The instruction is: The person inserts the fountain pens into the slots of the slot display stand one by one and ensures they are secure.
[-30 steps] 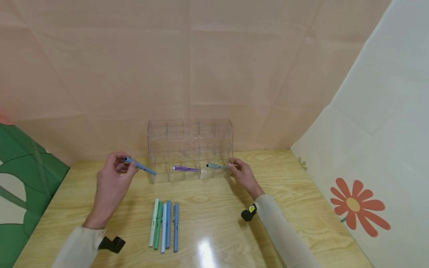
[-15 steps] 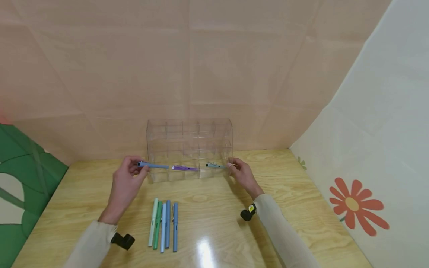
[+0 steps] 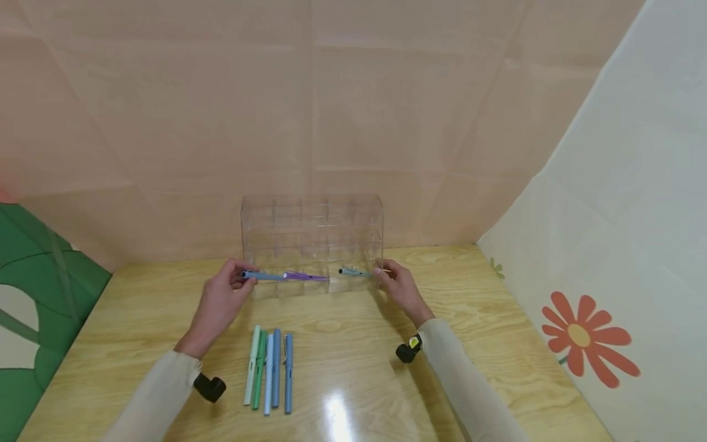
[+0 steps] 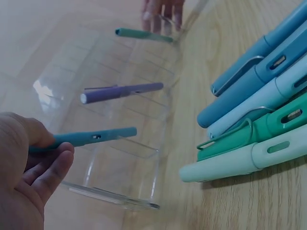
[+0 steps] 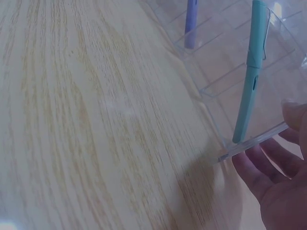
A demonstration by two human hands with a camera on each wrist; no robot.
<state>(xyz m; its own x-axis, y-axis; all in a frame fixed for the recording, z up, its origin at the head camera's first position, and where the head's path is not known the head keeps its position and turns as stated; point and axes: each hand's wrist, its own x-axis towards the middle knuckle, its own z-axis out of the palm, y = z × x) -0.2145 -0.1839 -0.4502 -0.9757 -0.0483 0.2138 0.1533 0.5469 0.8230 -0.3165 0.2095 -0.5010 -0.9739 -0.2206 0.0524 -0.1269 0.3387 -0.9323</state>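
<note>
A clear plastic organizer [image 3: 312, 230] with several compartments stands upright at the back of the table. My left hand [image 3: 223, 294] pinches a blue pen [image 4: 103, 135] between thumb and fingers at the organizer's left end, with the pen lying level across its front. To the right of that pen, a purple pen [image 3: 305, 277] lies in the lower part of the organizer. Farther right lies a teal pen [image 5: 250, 79], its tip close to the right end wall. My right hand [image 3: 400, 285] grips that wall, thumb on the inner side and fingers outside.
Several pens lie side by side on the wooden table in front of the organizer: a pale mint pen [image 3: 251, 365], a green pen [image 3: 259, 371], a light blue pen [image 3: 268, 374] and darker blue ones. A pink cloth [image 3: 353, 110] hangs behind.
My left hand has carried the blue pen rightward to the organizer's front, and the pen has turned from slanting to nearly level. My right hand has stayed on the end wall.
</note>
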